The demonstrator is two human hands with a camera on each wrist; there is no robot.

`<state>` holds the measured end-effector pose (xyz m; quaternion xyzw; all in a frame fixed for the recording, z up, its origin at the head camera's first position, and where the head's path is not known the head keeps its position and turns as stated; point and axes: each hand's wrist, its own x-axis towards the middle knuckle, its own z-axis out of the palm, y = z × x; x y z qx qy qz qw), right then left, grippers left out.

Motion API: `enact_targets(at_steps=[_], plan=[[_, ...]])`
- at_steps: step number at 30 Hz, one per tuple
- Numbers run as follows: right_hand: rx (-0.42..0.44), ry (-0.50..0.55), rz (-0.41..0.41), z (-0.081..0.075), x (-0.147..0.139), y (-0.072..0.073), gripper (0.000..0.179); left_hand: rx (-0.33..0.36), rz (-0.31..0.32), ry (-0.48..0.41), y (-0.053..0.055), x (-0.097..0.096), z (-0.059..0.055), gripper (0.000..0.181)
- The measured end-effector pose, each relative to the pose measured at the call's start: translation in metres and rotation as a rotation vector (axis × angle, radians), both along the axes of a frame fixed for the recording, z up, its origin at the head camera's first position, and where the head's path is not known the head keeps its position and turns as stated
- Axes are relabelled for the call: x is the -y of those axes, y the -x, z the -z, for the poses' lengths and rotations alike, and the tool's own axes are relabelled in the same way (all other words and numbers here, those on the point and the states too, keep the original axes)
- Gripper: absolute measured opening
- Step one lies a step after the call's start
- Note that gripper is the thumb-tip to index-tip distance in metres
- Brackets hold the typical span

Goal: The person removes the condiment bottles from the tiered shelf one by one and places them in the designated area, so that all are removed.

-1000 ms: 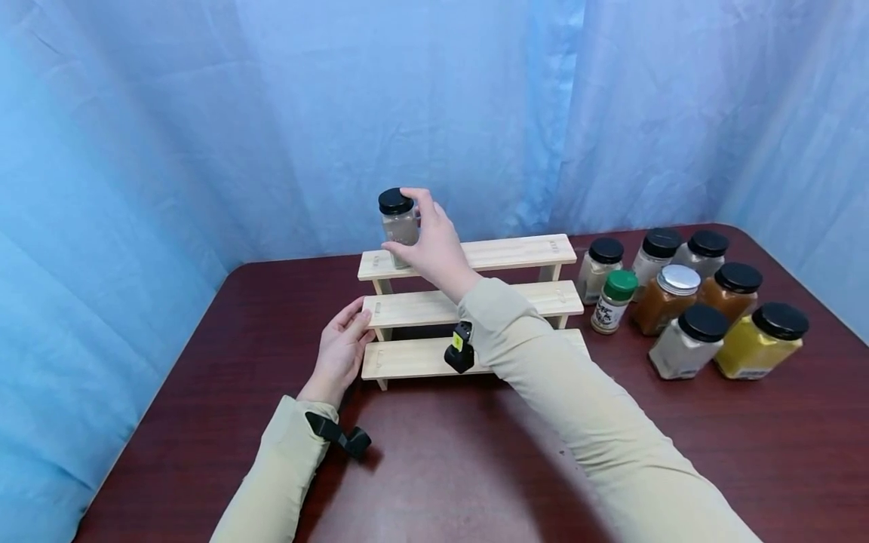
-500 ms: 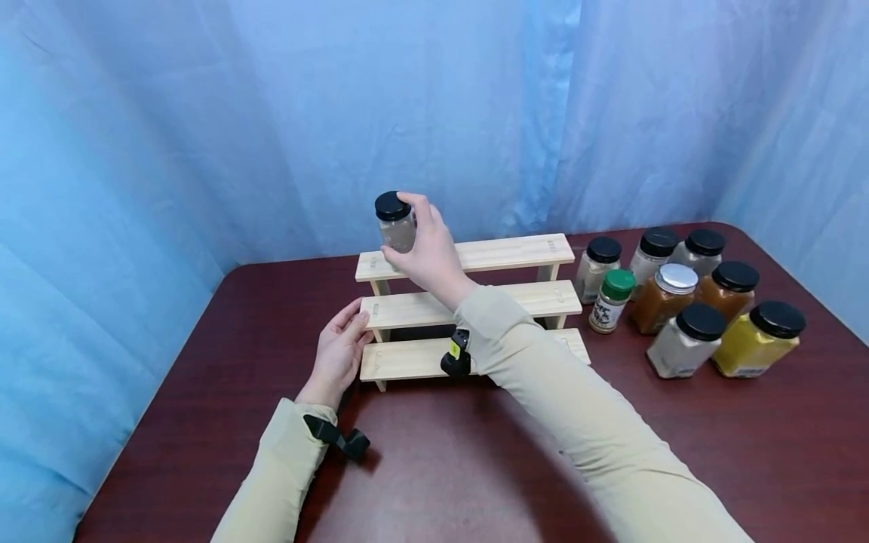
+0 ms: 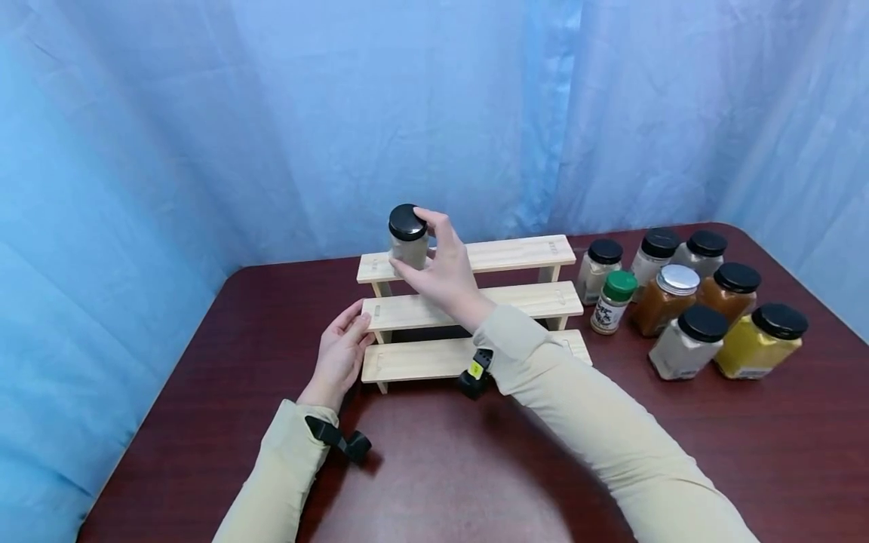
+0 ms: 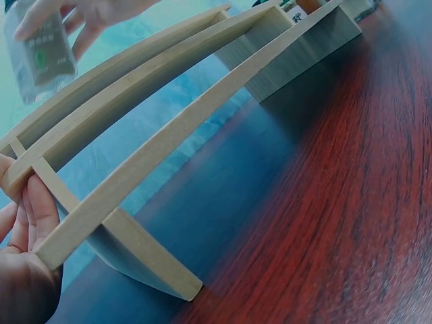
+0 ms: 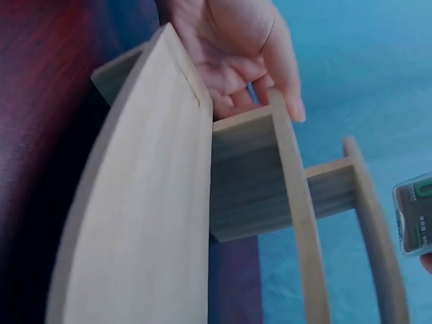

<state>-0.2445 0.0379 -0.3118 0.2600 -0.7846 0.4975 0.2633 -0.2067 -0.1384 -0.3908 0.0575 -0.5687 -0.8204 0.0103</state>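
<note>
My right hand pinches a clear spice jar with a black lid and greyish powder, thumb low on its side and a finger at the lid. The jar is upright close over the left part of the top step of a three-step wooden rack. In the left wrist view the jar shows a green mark on its label, and it appears at the edge of the right wrist view. My left hand grips the left end of the middle step, thumb on top and fingers underneath.
Right of the rack stand several jars: a green-capped shaker, a silver-lidded brown jar, a yellow jar, a pale jar and other black-lidded ones. Blue curtains hang behind the dark red table.
The right hand has brought the jar lower, slightly right and nearer to me, over the top step. The left hand keeps its grip on the rack.
</note>
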Motion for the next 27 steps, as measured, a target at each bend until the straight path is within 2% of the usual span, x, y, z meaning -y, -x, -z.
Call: enact_targets(at_steps=[8, 14, 22, 27], plan=[[-0.111, 0.031, -0.068, -0.003, -0.029, -0.024, 0.076, 0.007, -0.012, 0.005, 0.000, -0.001, 0.000, 0.048], [-0.093, 0.052, -0.101, -0.003, -0.050, -0.041, 0.080, 0.008, -0.019, 0.012, 0.000, 0.001, -0.002, 0.047], [-0.021, 0.051, -0.120, 0.009, -0.069, -0.059, 0.081, 0.004, -0.022, 0.005, 0.001, 0.000, -0.002, 0.046], [-0.054, 0.024, -0.141, 0.014, -0.083, -0.069, 0.081, 0.011, -0.028, 0.005, 0.002, 0.000, 0.000, 0.046]])
